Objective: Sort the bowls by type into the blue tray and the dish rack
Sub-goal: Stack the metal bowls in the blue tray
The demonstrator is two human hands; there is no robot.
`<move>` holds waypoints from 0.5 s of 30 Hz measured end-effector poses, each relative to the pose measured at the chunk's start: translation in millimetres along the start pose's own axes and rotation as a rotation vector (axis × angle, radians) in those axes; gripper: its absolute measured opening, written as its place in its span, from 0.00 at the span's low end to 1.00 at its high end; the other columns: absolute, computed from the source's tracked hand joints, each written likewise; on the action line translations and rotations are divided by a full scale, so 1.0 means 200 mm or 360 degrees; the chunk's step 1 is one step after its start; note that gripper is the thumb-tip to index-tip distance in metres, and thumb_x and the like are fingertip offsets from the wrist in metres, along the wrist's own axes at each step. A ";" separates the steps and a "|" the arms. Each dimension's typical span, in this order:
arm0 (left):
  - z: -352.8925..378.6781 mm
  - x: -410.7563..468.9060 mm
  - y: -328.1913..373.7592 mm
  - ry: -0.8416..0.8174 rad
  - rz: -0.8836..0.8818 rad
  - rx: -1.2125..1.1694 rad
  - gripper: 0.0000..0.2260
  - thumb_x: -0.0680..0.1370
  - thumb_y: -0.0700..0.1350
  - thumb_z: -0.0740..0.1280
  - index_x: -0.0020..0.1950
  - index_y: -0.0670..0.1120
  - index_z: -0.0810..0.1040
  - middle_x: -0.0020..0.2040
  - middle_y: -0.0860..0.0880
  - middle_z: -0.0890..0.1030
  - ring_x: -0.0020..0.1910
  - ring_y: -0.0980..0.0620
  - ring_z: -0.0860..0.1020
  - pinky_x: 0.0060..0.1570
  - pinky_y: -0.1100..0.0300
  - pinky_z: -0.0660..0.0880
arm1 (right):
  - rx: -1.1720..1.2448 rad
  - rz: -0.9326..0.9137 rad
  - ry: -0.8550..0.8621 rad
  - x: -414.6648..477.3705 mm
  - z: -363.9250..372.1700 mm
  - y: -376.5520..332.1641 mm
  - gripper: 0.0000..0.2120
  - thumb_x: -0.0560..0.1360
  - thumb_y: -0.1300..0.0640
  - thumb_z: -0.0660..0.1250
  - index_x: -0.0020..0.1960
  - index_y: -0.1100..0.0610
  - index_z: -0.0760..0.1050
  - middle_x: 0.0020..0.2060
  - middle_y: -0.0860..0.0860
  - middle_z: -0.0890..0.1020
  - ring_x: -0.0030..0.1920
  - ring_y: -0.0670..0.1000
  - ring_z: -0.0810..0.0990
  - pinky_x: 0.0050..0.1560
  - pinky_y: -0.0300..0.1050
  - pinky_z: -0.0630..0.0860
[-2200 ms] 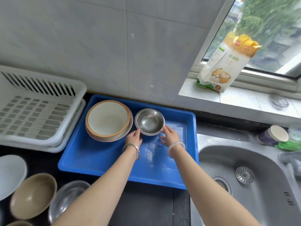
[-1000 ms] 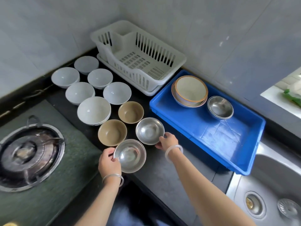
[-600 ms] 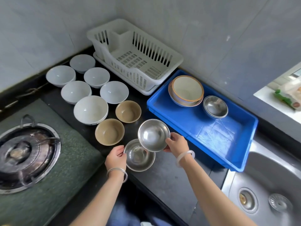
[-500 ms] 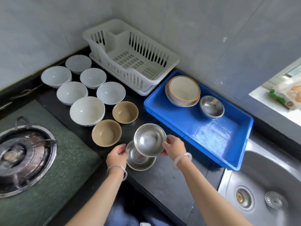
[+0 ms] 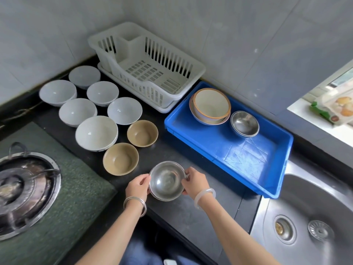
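Steel bowls [image 5: 166, 181]: two nested, one inside the other, held between both hands low over the counter [image 5: 193, 213], near its front edge; whether the lower one touches the counter I cannot tell.
Why nested: my read is that stacking lets both travel in a single carry to the blue tray.
Left hand [image 5: 137, 188]: at the left rim, fingers [image 5: 146, 177] curled on the stack's edge, gripping it.
Right hand [image 5: 194, 182]: at the right rim, fingers [image 5: 188, 172] pinching the edge, thumb toward the camera; also gripping the stack.
Arms: both forearms reach up from the bottom of the view and converge on the stack, a bangle on each wrist.
Just beyond the left fingers: two tan bowls [image 5: 120, 158], upright on the counter.
Further beyond the left fingers: six white bowls [image 5: 96, 133], clustered, all open side up.
Beyond the right fingers: the blue tray [image 5: 246, 155], holding stacked orange-rimmed bowls [image 5: 211, 106] and more steel bowls [image 5: 244, 123] side by side at its far end; the near half is bare.
Far beyond the fingers: the white dish rack [image 5: 147, 64], nothing in it.
Progress: early, I judge; steel seems to go to the tray, and the white bowls probably go to the rack.
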State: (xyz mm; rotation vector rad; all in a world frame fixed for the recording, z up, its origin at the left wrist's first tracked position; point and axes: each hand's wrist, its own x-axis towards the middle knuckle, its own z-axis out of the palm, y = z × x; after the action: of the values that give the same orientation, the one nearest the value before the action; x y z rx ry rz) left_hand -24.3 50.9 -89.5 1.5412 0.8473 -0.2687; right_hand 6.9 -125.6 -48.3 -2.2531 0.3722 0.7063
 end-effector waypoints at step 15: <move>0.05 0.01 0.11 -0.0161 -0.0110 -0.0112 0.06 0.77 0.39 0.64 0.51 0.43 0.79 0.44 0.45 0.79 0.46 0.48 0.78 0.45 0.55 0.77 | 0.1007 0.0272 -0.0227 0.03 -0.05 0.09 0.13 0.76 0.58 0.66 0.61 0.54 0.76 0.48 0.54 0.83 0.43 0.52 0.84 0.36 0.39 0.82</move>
State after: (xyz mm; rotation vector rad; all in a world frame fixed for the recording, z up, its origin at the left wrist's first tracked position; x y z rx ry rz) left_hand -4.8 45.0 -75.4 1.4226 0.8227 -0.3605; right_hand 8.8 -145.7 -55.9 -1.5792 0.6245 0.7094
